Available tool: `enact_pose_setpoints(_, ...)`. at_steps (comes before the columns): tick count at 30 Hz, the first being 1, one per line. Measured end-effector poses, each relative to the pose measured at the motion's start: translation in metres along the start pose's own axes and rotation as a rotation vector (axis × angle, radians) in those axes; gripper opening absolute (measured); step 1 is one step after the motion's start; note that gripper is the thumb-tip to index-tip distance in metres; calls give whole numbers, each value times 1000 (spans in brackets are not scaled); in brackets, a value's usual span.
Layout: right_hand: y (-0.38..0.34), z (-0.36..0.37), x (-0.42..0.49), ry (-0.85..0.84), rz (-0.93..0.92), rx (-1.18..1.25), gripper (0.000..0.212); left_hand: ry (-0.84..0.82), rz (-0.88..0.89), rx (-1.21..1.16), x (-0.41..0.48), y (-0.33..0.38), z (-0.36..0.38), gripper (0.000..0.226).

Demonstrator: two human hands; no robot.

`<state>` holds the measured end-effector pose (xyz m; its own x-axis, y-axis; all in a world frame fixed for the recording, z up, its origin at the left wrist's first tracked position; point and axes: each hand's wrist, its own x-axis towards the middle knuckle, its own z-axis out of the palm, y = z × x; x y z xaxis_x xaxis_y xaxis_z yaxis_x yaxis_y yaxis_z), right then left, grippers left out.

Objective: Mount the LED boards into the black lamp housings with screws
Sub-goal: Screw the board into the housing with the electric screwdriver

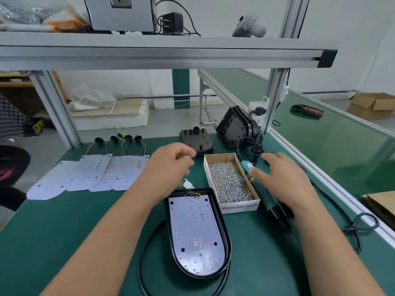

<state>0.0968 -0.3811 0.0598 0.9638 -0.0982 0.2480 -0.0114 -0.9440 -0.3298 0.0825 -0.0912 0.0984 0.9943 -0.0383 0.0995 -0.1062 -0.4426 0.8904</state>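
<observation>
A black lamp housing [223,228] lies in front of me on the green table with a white LED board [196,236] seated inside it. My left hand [171,165] hovers above the table beyond the housing, fingers loosely curled and holding nothing. My right hand [282,174] hovers with fingers spread over the teal electric screwdriver [267,197], which lies beside a cardboard box of screws [228,182]. Several loose LED boards [89,174] with wired sockets lie at the left. More black housings [196,142] stand at the back.
A black cable [147,251] loops from the housing toward me. The screwdriver's cord [352,227] coils at the right by an aluminium rail. A shelf beam [162,54] runs overhead. A conveyor [320,129] lies to the right.
</observation>
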Motion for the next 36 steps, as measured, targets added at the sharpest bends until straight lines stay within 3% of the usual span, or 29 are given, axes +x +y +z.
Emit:
enact_pose_setpoints(2,-16,-6,-4,110,-108,113,30,133,-14,209,-14,-20,-21,15)
enact_pose_setpoints(4,-31,-10,-10,37,-201,233,9,142,-116,320,-31,-40,-35,16)
enact_pose_setpoints(8,-53,-8,-27,-323,-289,188,21,-108,-272,403,-58,-70,-43,15)
enact_pose_setpoints(11,-67,-6,-37,-524,-298,193,34,-278,-214,504,-65,-69,-44,8)
enact_pose_setpoints(13,-72,-6,-42,-586,-346,94,36,-349,-213,548,-68,-64,-44,18)
enact_pose_setpoints(17,-75,-12,-46,-661,-389,53,28,-326,-172,714,-68,-63,-42,9)
enact_pose_setpoints(23,-84,2,-55,-490,-548,-27,20,-94,-231,327,-61,-70,-37,19)
enact_pose_setpoints(25,-86,5,-56,-471,-560,-18,17,-53,-333,7,-61,-67,-32,25)
enact_pose_setpoints(27,-86,7,-55,-458,-552,-13,16,-104,-423,-248,-61,-64,-31,44)
enact_pose_setpoints(30,-86,8,-55,-502,-548,61,12,-219,-343,-197,-64,-65,-26,51)
enact_pose_setpoints(34,-81,0,-52,-548,-464,119,6,-101,-319,-191,-60,-74,-22,34)
enact_pose_setpoints(36,-83,-1,-54,-490,-491,-76,28,-40,-337,-231,-57,-74,-24,34)
